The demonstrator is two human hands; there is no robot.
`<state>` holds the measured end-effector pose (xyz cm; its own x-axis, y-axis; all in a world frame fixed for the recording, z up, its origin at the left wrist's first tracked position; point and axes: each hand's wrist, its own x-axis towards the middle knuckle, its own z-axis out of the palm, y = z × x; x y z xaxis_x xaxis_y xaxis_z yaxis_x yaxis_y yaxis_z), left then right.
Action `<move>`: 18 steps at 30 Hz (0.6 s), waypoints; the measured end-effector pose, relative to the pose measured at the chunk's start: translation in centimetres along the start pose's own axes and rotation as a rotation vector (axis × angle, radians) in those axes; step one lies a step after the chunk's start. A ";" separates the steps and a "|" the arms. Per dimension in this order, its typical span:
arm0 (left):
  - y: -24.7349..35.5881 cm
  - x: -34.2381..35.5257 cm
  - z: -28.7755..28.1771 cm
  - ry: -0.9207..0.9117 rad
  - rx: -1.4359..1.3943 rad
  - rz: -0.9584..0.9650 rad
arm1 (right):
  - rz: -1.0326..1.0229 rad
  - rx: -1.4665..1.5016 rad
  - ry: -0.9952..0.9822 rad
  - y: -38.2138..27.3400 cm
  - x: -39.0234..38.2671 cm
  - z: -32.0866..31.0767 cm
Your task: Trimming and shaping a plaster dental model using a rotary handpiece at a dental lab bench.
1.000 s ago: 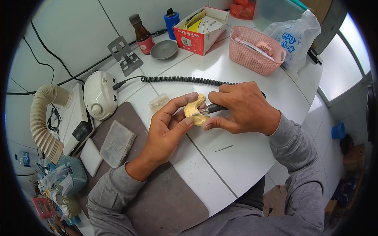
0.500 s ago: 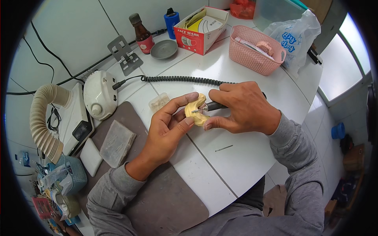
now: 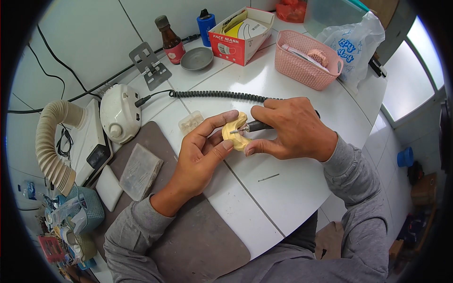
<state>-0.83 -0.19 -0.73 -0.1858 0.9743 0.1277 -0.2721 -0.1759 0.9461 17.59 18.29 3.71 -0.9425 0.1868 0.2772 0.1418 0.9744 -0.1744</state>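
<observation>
Pinched between the thumb and fingers of my left hand (image 3: 200, 158) is a pale yellow, horseshoe-shaped dental cast (image 3: 230, 128). My right hand (image 3: 295, 129) grips a dark rotary handpiece (image 3: 258, 126) with a metal nose. The bur (image 3: 236, 131) at its tip lies against or just over the inner side of the cast; contact is hard to tell. My right thumb rests at the cast's lower end. A coiled black cord (image 3: 222, 95) runs from behind my right hand to the white control unit (image 3: 120, 114). A loose thin bur (image 3: 268, 178) lies on the tabletop nearer to me.
A ribbed hose (image 3: 52, 146) arches on the left beside a brown mat (image 3: 198, 240) with a clear flat case (image 3: 140, 172). Along the back stand a brown bottle (image 3: 170, 41), a grey dish (image 3: 197, 59), a mask box (image 3: 240, 40) and a pink basket (image 3: 302, 66).
The handpiece and its bur have shifted very slightly over the cast, and my right hand has moved a touch with them. My left hand stays in place.
</observation>
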 end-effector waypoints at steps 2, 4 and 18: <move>0.0 0.0 0.0 -0.004 0.007 0.007 | 0.002 0.013 -0.009 0.0 0.0 0.0; 0.0 0.0 0.0 0.002 -0.005 0.000 | 0.005 0.025 -0.018 0.0 0.1 0.0; 0.1 -0.1 -0.1 -0.005 0.020 -0.005 | -0.028 0.031 0.014 0.1 0.1 0.0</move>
<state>-0.90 -0.29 -0.65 -0.1796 0.9759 0.1240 -0.2543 -0.1678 0.9525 17.50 18.38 3.68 -0.9415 0.1612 0.2961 0.1055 0.9751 -0.1951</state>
